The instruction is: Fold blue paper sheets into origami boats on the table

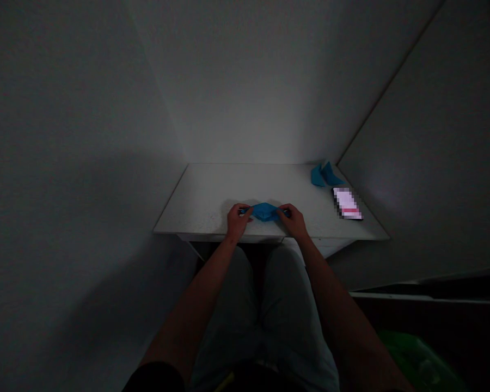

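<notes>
A folded piece of blue paper stretches between my two hands, just over the front part of a white table. My left hand pinches its left end with thumb and fingers. At the right end, my right hand grips the paper the same way. The paper is widest in its middle and narrows toward both hands; the ends are partly hidden by my fingers.
Two blue folded paper shapes stand at the table's back right corner. In front of them lies a phone with a lit, blurred screen. Walls enclose the table behind and at the sides. A green plastic bag sits low at the right.
</notes>
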Demonstrator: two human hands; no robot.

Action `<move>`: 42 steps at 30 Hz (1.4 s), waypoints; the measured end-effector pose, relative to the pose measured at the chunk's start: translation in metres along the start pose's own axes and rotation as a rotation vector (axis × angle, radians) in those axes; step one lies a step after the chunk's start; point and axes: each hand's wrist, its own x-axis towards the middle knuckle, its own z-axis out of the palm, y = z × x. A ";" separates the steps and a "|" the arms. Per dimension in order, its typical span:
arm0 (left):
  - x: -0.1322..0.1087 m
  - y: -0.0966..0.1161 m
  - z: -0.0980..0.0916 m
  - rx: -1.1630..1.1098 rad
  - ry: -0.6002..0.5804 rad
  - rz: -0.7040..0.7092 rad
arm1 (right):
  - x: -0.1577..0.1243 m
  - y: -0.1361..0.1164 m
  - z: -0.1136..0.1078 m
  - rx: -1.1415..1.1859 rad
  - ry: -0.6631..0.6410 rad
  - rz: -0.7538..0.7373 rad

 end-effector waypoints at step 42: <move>0.020 0.009 -0.019 -0.040 -0.007 -0.026 | -0.001 -0.001 0.000 0.194 0.149 -0.065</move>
